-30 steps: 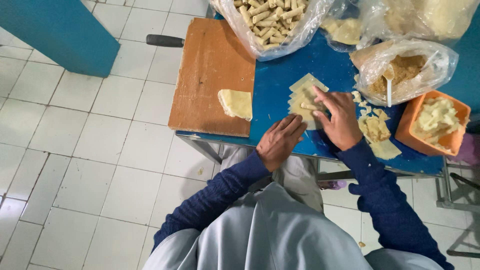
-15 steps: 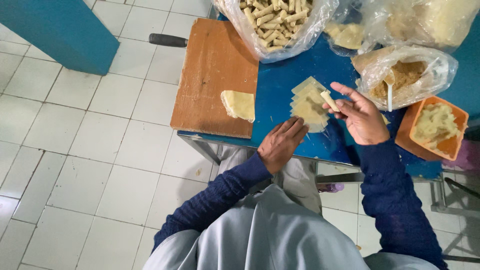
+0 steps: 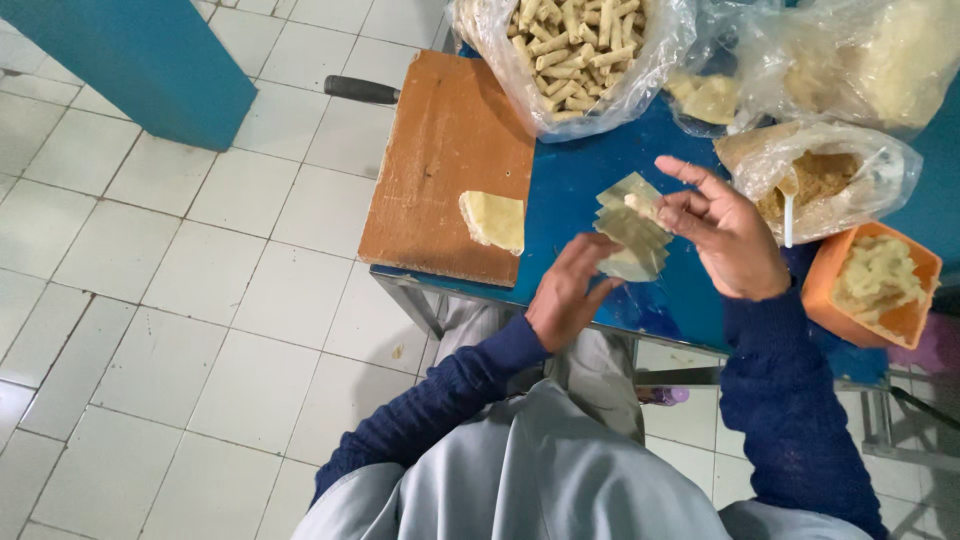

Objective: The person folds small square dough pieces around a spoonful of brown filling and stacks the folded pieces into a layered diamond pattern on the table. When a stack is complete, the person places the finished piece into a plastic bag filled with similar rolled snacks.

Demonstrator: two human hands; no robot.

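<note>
My right hand [image 3: 728, 238] is lifted above the blue table [image 3: 570, 180] with a small pale piece of filling [image 3: 640, 205] pinched at its fingertips. Beneath it lies a fanned stack of thin pale dough wrappers [image 3: 628, 230]. My left hand [image 3: 566, 296] rests at the table's near edge, fingers curled, touching the lower wrappers. A folded yellowish dough piece [image 3: 494, 220] lies on the wooden cutting board [image 3: 440, 170] to the left.
A clear bag of rolled sticks [image 3: 565, 50] stands at the back. A bag of brownish filling with a white spoon [image 3: 820, 180] and an orange tub of pale mash [image 3: 875, 285] sit at right. A dark handle [image 3: 360, 90] pokes out past the board. White floor tiles lie left.
My right hand has risen off the wrapper stack and turned palm up with a bit of filling. My left hand slid slightly right toward the wrappers.
</note>
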